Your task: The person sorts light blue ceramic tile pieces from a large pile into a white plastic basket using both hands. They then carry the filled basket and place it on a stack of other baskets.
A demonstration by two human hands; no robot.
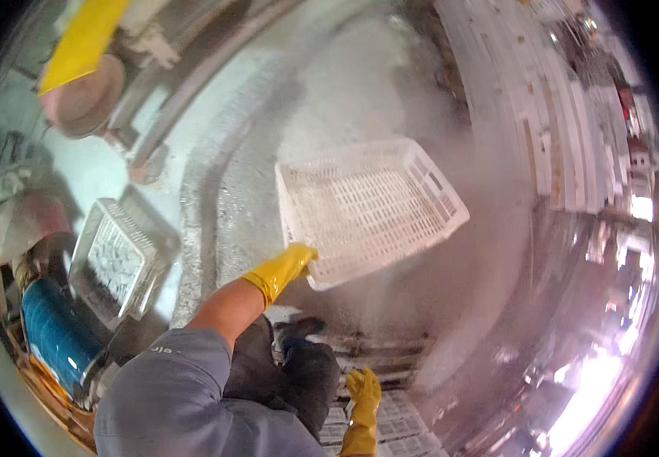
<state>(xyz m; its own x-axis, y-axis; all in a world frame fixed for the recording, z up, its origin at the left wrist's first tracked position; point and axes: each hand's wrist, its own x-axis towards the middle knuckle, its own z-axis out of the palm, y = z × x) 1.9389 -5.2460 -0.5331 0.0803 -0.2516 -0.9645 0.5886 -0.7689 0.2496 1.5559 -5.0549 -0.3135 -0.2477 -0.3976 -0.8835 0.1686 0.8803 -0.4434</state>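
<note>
A white perforated plastic crate (421, 236) is in front of me, its slotted floor in view. My left hand (287, 268), in a yellow rubber glove, is closed on the crate's near left corner. Beyond the crate's rim some of those fingers are hidden. Lower down, on the right of my legs, my right hand (364, 392) wears a matching glove. Its fingers are slightly bent and apart, with nothing seen in them. Patterned pale grey blocks or packs (398, 423) lie next to and below it; their exact kind is unclear.
Wet grey floor (261, 137) surrounds the crate. At left stand another white crate (116, 255) with pale contents, a blue cylindrical container (59, 331) and a pinkish round tub (86, 99). Long pale stacked pieces (550, 114) line the far right. Haze blurs part of the view.
</note>
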